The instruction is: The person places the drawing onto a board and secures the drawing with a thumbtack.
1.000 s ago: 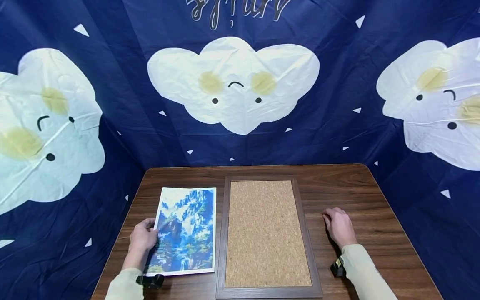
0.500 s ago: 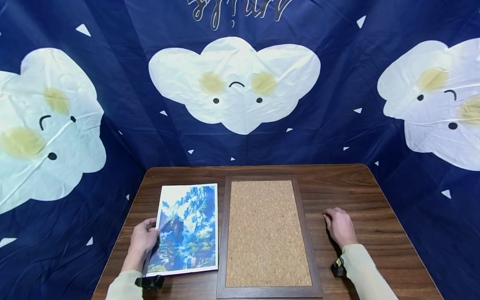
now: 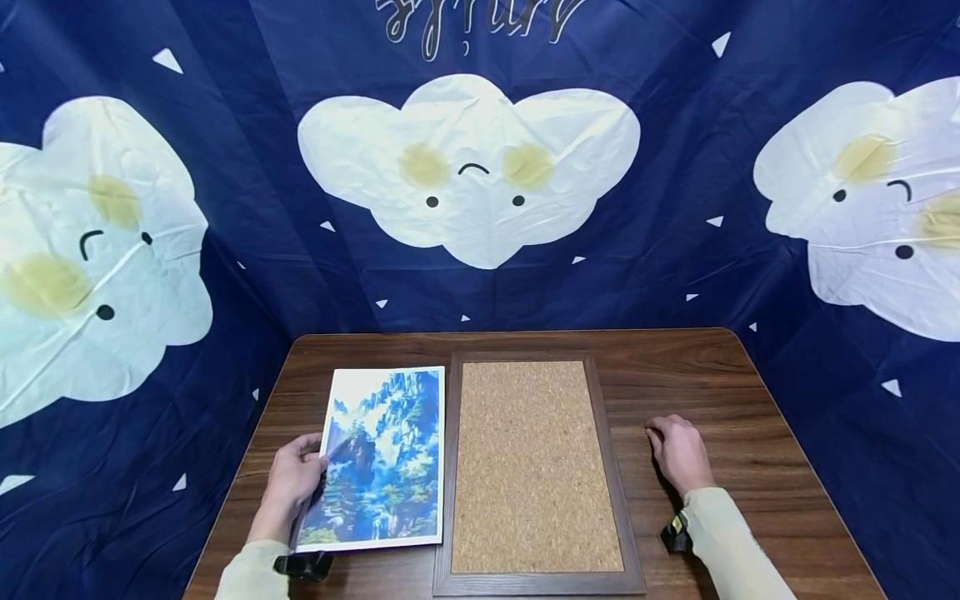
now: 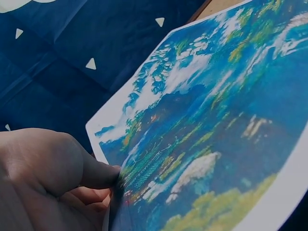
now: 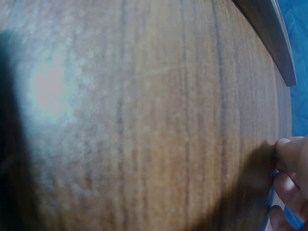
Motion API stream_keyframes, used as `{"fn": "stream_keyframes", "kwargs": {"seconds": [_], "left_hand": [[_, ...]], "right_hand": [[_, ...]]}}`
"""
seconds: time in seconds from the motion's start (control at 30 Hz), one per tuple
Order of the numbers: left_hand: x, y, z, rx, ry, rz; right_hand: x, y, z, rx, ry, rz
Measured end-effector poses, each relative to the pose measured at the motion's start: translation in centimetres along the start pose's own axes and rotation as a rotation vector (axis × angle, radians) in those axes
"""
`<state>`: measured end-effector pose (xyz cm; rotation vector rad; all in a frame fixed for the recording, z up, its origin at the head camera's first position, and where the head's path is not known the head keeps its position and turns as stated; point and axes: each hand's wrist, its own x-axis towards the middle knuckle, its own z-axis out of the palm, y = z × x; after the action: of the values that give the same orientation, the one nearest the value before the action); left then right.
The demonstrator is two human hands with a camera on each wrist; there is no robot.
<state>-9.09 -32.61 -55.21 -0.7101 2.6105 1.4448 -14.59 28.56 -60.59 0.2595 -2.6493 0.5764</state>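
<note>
I judge pickup done, set-down outstanding: print (image 3: 386, 458) pinched in left hand's grip (image 3: 295, 473), just left of the framed corkboard (image 3: 536, 467) (bare, I note); right hand (image 3: 681, 454) loosely curled, holding nothing.

Left grip (image 3: 295, 473) holds a landscape print (image 3: 386, 462) beside the corkboard (image 3: 534, 467), perhaps touching.

navy fabric walls (image 3: 693, 158), white cloud faces (image 3: 468, 121), brown wood-grain table (image 3: 667, 371)
</note>
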Motion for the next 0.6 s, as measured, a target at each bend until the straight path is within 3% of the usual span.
{"fn": "stream_keyframes", "kwargs": {"seconds": [0.33,0.6], "left_hand": [[-0.7,0.5,1.3,-0.013,-0.033,-0.022],[-1.0,0.9,2.3,-0.05,-0.047,-0.018]], "right_hand": [[-0.1,0.0,0.0,0.002,0.015,0.0],[0.0,0.0,-0.1,-0.001,-0.023,0.029]]}}
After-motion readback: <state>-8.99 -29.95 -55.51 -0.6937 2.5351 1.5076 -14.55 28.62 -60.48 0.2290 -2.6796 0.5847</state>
